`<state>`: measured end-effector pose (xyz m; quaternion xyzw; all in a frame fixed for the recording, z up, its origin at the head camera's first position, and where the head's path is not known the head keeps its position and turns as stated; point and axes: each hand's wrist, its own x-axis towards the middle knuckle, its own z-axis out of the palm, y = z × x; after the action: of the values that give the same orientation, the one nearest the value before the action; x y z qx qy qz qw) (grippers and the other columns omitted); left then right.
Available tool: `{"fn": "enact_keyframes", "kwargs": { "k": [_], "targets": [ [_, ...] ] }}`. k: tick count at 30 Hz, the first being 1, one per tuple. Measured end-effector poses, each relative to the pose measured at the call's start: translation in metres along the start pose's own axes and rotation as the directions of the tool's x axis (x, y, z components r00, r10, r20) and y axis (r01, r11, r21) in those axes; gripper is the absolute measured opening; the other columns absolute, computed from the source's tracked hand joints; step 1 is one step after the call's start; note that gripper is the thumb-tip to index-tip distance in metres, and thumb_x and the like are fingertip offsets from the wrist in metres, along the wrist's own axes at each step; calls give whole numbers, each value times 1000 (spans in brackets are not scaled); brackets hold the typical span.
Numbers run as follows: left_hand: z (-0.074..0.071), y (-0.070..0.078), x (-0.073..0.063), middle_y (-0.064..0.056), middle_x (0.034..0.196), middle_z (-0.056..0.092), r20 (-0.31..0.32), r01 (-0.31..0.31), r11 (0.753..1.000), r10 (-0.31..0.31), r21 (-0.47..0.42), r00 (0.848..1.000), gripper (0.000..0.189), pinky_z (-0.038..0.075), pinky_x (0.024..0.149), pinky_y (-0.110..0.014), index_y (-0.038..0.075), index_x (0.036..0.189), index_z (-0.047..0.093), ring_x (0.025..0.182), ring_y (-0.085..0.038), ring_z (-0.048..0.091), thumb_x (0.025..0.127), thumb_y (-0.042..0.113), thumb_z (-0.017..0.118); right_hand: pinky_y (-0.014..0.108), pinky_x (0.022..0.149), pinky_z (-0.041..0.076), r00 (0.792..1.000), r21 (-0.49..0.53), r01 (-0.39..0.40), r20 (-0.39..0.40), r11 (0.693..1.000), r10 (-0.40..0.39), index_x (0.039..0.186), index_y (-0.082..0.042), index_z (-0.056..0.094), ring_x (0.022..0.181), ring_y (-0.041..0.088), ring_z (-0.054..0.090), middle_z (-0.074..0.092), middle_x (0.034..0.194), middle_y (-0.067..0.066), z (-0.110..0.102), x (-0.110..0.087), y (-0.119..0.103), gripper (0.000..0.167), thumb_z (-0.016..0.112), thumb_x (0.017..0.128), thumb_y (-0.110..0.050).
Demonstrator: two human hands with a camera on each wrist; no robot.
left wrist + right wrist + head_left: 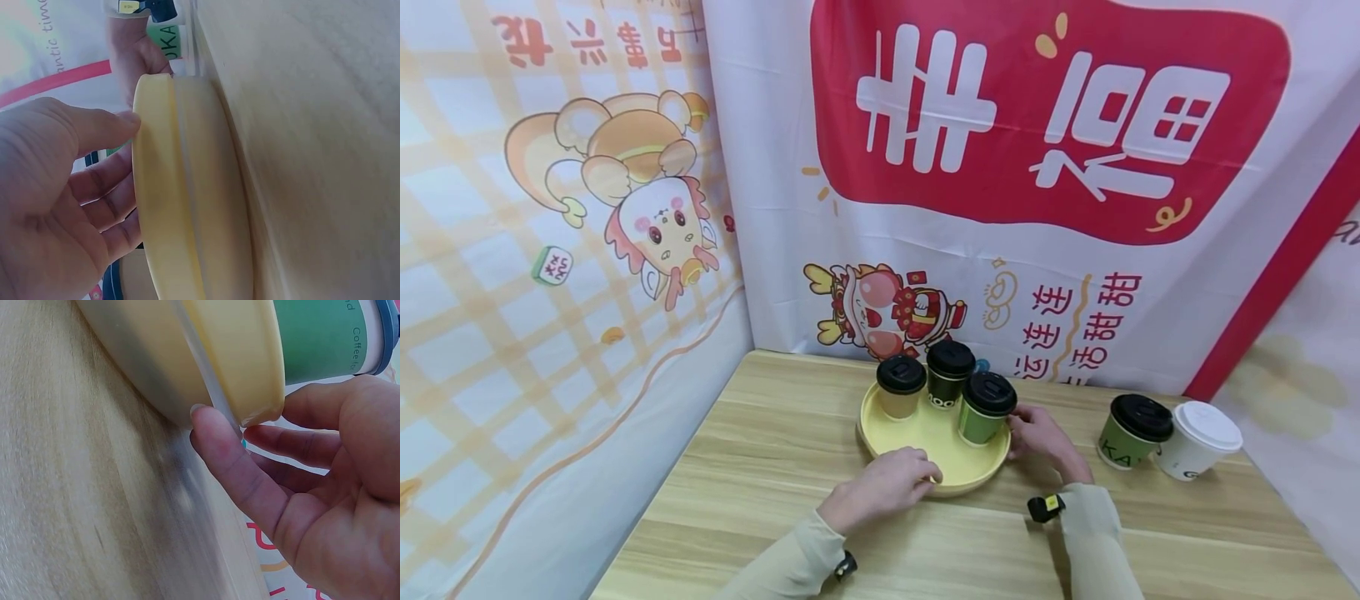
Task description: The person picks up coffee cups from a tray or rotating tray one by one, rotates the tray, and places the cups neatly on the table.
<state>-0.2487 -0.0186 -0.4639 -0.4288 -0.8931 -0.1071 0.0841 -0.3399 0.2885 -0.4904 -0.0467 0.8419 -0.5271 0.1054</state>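
Note:
A round yellow tray (936,454) with a raised rim sits on the wooden table. A pale seam runs round its side. On it stand a brown paper cup (898,404), a dark green cup (943,389) and a light green cup (981,425), all with black lids. My left hand (891,482) holds the tray's near rim, thumb at the edge and fingers over the inner side. At the right side, my right hand (1041,435) grips the tray; the right wrist view shows its thumb (219,440) against the outer wall and fingers by the rim.
To the right stand a green cup with a black lid (1131,433) and a white lidded cup (1198,442), close together. A printed cloth (775,208) hangs behind the table (752,467), and another cloth (475,333) hangs at the left.

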Motion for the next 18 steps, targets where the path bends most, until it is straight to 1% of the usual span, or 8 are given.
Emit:
{"fn": "enact_keyframes", "kwargs": {
  "k": [7,11,15,18],
  "targets": [
    [-5,-10,-3,9,93,70,26,9,999,-8,-31,1000,12,51,79,-19,22,101,75,87,-5,64,92,20,67,42,67,61,1000,30,-2,0,1000,2,123,5,55,71,23,65,59,89,15,0,-1,-1,30,42,99,-8],
    [-9,-16,-5,9,93,69,58,13,999,-11,-37,998,11,51,79,-19,22,99,74,86,-5,63,92,20,66,41,67,61,1000,40,-2,1,999,2,122,5,56,70,22,65,56,85,11,-1,-1,-2,30,42,97,-5],
    [-12,-22,-7,10,93,69,88,33,998,-28,-53,996,11,50,79,-18,23,99,75,85,-3,62,92,20,66,43,69,61,999,58,14,28,998,-16,119,7,54,71,23,63,54,82,11,-1,-4,-5,27,42,98,-5],
    [-13,-25,-8,10,93,69,94,37,997,-31,-67,995,11,50,79,-18,23,99,75,86,-3,62,92,20,66,44,68,61,1000,76,13,26,997,-15,115,6,55,69,22,62,52,79,10,-1,-5,-4,24,43,98,-5]
  ]
}}
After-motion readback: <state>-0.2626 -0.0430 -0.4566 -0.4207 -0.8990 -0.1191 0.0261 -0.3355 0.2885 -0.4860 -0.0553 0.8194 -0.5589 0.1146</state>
